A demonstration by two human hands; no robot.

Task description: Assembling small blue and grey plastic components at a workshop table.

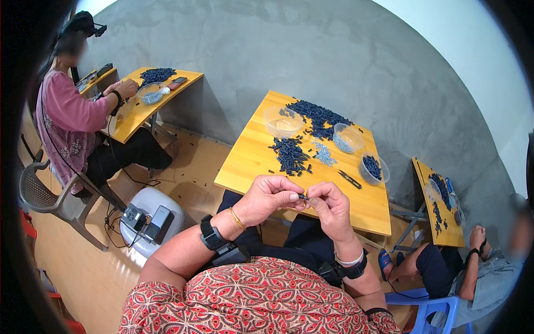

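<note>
Dark blue, tiny, that's the part [302,196] I've got pinched between both sets of fingertips, held up over my lap just short of the table's [250,161] near edge. Left hand [267,197] curls in with thumb and forefinger pressed onto one end; right hand [329,205] meets it from the other side, fingertips closed on the same piece. Both hands touching through the part, wrists apart.

Out past the knuckles, bare yellow wood runs along the near edge, plenty of room there. Farther in sits a small heap [289,155] of blue parts, then a pale scatter [323,153] just beside it, and the big pile [318,116] toward the far edge. Three clear tubs: one empty-looking [282,122], one [347,138] by the big pile, one [372,168] holding blue parts near the right edge. Cutters [350,179] lie flat between that tub and my right hand.

Left, a stool [149,220] with gear stands well apart.
</note>
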